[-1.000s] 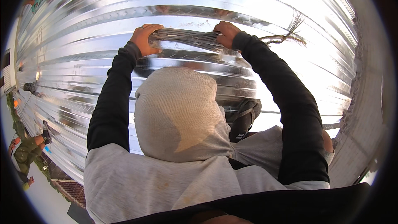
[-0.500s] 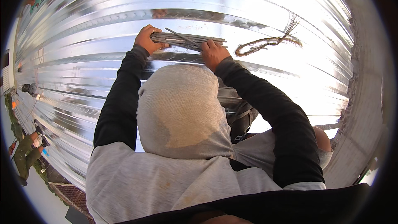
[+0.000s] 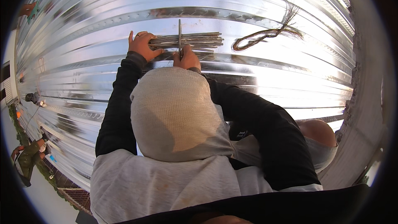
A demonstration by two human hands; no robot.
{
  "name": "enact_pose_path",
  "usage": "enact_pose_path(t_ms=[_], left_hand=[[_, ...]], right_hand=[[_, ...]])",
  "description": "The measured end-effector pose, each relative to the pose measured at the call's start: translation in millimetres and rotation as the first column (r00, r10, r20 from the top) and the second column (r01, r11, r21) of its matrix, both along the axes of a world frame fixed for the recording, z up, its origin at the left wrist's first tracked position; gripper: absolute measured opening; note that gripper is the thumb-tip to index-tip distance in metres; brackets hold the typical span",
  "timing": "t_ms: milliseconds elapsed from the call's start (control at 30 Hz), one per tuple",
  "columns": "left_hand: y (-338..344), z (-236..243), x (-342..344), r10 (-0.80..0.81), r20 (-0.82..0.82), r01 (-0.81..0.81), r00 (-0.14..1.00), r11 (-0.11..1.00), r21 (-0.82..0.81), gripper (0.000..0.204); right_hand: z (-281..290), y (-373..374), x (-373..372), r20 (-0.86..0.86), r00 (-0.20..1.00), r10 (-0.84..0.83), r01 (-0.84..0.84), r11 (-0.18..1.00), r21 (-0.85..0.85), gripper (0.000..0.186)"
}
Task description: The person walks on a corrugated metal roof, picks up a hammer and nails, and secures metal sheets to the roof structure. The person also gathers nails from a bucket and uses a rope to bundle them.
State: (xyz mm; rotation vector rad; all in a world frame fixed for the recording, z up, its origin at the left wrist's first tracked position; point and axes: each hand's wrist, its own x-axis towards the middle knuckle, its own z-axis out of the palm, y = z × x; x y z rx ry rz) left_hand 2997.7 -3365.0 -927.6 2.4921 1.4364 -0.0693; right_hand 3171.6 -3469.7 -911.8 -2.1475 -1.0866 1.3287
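Observation:
A bundle of thin grey-brown rods (image 3: 203, 38) lies crosswise on the ribbed metal sheeting in front of me. My left hand (image 3: 143, 45) is closed round its left end, thumb along the near side and one finger raised. Closer to the middle, my right hand (image 3: 189, 59) grips the lower end of a single rod (image 3: 180, 31), which crosses the bundle pointing away from me. Part of the bundle's near side is hidden by my right hand. A loop of thin tie wire (image 3: 257, 38) with frayed ends lies to the right of the bundle.
Shiny ribbed sheeting (image 3: 112, 37) spreads all round. A concrete edge (image 3: 371, 95) borders it on the right. At the left edge are another person's legs (image 3: 31, 157), a small dark object (image 3: 32, 98) and a cord. Another person's hand (image 3: 28, 10) shows at the upper left.
My right hand has left the bundle's right end and moved left and nearer. The loose rod, slanted across the bundle before, now stands across it in that hand.

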Motion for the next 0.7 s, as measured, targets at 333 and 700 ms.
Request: enact_pose_path(t_ms=[333, 700], left_hand=[[14.1, -12.1, 41.2, -0.03, 0.242, 0.107, 0.97, 0.944, -0.312, 0.051], [56.8, -10.2, 76.0, -0.252, 0.17, 0.303, 0.953, 0.748, -0.591, 0.049]], right_hand=[[-2.9, 1.3, -11.9, -0.167, 0.981, -0.101, 0.098, 0.995, -0.027, 0.033], [-45.9, 50.2, -48.0, -0.165, 0.986, 0.006, -0.029, 0.991, -0.134, 0.043]])
